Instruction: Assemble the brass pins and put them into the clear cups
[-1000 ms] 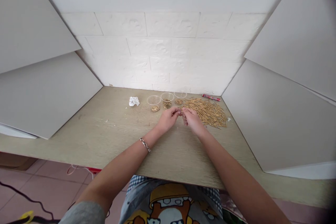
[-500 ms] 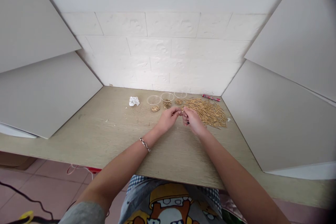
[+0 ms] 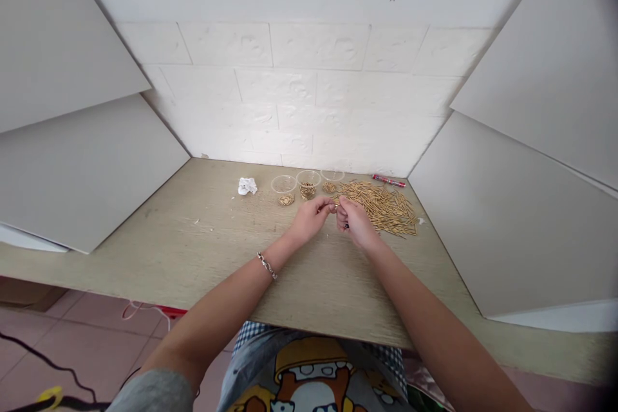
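Note:
My left hand (image 3: pixel 309 219) and my right hand (image 3: pixel 355 222) meet over the wooden table (image 3: pixel 203 251), fingertips pinched together on a small gold-coloured piece (image 3: pixel 335 205) between them. A silver bracelet (image 3: pixel 267 266) sits on my left wrist. Just behind and right of my hands lies a wide heap of thin gold-coloured pins (image 3: pixel 381 203). Three small clear plastic cups stand in a row behind my hands: the left cup (image 3: pixel 284 185), the middle cup (image 3: pixel 308 184) and the right cup (image 3: pixel 332 177), each with small gold bits in it.
A crumpled white paper (image 3: pixel 247 186) lies left of the cups. A red pen (image 3: pixel 388 180) rests by the white brick wall at the back. Grey panels (image 3: pixel 87 167) slope in at both sides of the table. Cables lie on the tiled floor at lower left.
Both hands stay pinched together in the same spot, with only slight finger shifts. The view has tilted down a touch.

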